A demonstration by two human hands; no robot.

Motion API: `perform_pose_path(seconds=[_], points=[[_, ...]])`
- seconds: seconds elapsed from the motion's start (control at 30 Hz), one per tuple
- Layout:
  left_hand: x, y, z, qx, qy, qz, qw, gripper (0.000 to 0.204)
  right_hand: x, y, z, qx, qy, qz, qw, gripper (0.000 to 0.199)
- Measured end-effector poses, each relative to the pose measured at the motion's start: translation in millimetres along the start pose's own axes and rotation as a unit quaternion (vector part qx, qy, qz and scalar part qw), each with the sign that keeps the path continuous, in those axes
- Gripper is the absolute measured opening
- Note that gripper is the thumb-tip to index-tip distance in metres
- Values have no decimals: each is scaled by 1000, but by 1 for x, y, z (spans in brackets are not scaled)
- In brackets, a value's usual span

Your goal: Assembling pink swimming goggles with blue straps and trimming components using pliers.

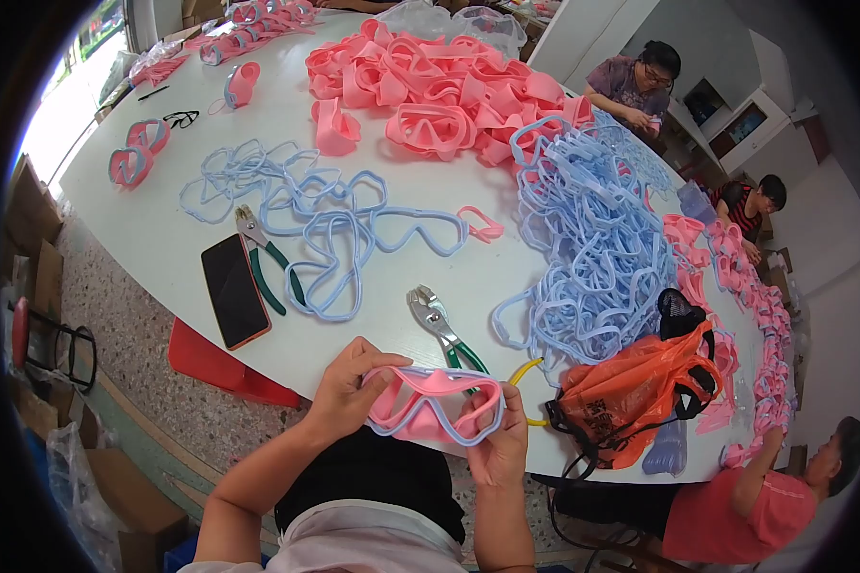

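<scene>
Near the table's front edge, both my hands grip a diving mask (440, 385), a soft pink skirt with a light blue frame around it. My left hand (354, 387) pinches the mask's left end between thumb and fingers. At its right end my right hand (500, 444) has its fingers closed around the rim. Just beyond the mask lie pliers with green handles (434, 313), partly hidden behind it. A second pair of pliers (258, 248) rests to the left, beside light blue mask frames (334, 272) spread loosely on the table.
Pink mask skirts (401, 72) form a heap at the back. Light blue frames (597, 229) are piled at right, near an orange bag (631, 392). A phone (234, 289) lies at left, above a red stool (225, 368). Several people work around the white table (153, 229).
</scene>
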State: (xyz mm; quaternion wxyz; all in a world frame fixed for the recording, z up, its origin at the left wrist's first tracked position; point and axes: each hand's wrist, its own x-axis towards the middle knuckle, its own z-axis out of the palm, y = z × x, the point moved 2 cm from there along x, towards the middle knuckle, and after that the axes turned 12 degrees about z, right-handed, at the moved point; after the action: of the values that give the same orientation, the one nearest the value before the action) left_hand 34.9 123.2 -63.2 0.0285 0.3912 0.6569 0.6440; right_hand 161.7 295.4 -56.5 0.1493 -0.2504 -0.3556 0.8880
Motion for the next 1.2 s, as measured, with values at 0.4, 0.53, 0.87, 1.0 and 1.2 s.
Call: perform_pose_path(seconds=[0.4, 0.53, 0.87, 1.0, 1.2], points=[[-2, 0, 6, -39, 88, 47, 994, 34, -12, 10, 0, 170, -195, 108, 960, 67], [-4, 5, 5, -35, 82, 28, 996, 34, -10, 14, -9, -34, -101, 77, 991, 52], [2, 5, 11, -15, 58, -14, 998, 38, -12, 25, -14, 132, -147, 42, 979, 43], [3, 8, 8, -12, 31, -32, 999, 36, -8, 20, -14, 79, -151, 86, 982, 35], [4, 11, 14, 3, 24, -42, 999, 36, -6, 23, -17, 113, -172, 94, 974, 40]])
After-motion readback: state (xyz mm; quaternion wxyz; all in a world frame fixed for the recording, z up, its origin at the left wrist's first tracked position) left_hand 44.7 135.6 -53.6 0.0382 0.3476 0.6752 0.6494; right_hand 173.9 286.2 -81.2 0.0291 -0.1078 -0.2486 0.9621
